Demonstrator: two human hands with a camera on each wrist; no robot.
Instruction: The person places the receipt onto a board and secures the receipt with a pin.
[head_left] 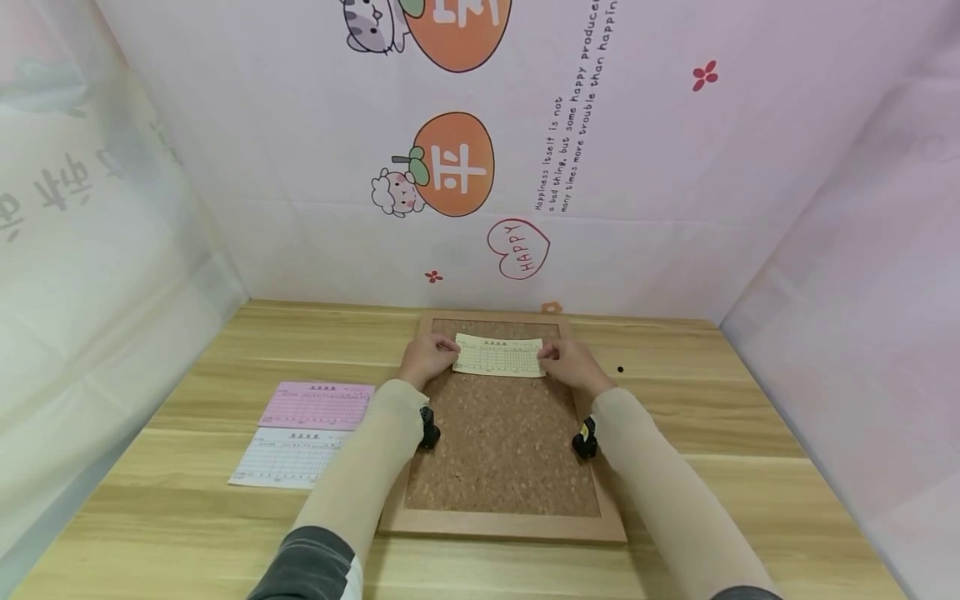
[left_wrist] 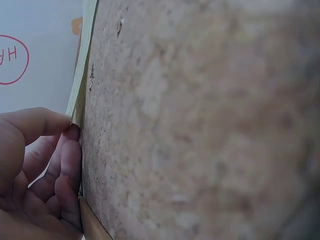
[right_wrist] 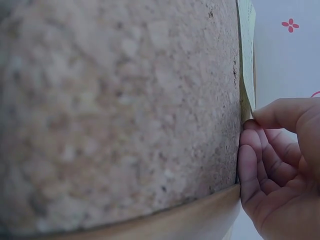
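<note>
A yellow printed form slip [head_left: 498,357] stretches between both hands over the far end of a wood-framed cork board [head_left: 510,450]. My left hand [head_left: 429,358] pinches its left end between thumb and forefinger. At the other end, my right hand [head_left: 573,363] pinches the slip the same way. In the left wrist view the left hand [left_wrist: 42,165] sits low at the board's edge, the slip's edge [left_wrist: 82,85] rising from its fingertips. The right wrist view has the right hand [right_wrist: 282,155] with its curled lower fingers against the cork [right_wrist: 150,110].
Left of the board, a pink form slip [head_left: 318,405] lies on the wooden table [head_left: 697,392] above a white form slip [head_left: 285,458], which the left sleeve partly covers. A small black dot [head_left: 620,369] is on the table to the right. A printed cloth [head_left: 637,167] hangs behind.
</note>
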